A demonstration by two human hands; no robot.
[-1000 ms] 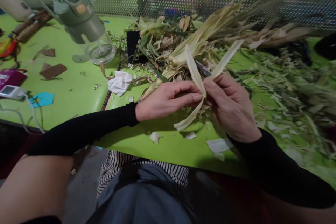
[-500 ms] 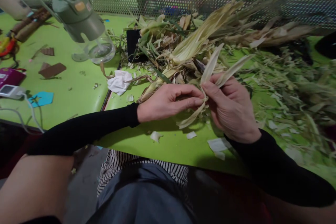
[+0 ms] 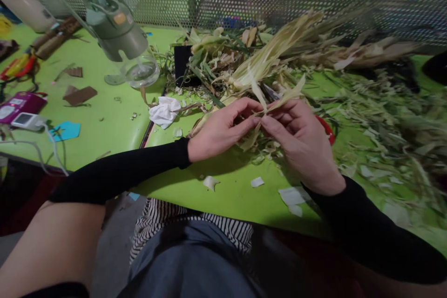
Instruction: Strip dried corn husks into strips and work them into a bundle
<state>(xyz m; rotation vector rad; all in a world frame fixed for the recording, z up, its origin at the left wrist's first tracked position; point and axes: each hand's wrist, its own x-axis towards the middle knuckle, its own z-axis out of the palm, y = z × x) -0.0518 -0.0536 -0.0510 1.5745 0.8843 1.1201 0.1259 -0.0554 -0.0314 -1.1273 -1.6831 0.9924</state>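
Pale corn husk strips (image 3: 288, 94) meet between my two hands, with two ends fanning upward and another bit hanging below. My left hand (image 3: 226, 128) pinches the strips near their joint from the left, thumb and fingers closed. From the right, my right hand (image 3: 303, 142) grips the same joint between thumb and fingertips; the exact fold is partly hidden by the fingers. Just beyond lies a heap of dried corn husks (image 3: 275, 51). Beside my right hand shows a red curved handle (image 3: 325, 129), partly covered by the hand.
A green-lidded clear bottle (image 3: 141, 72) stands at the left back, near a crumpled white tissue (image 3: 164, 111) and a black box (image 3: 182, 65). Shredded husk scraps (image 3: 394, 125) spread over the right. A purple box (image 3: 21, 106) and white cabled device (image 3: 28, 121) sit far left.
Both hands have come closer together, and the husk strips have turned, one end now leaning left and the other right. The red handle has come into sight. The view has shifted slightly.
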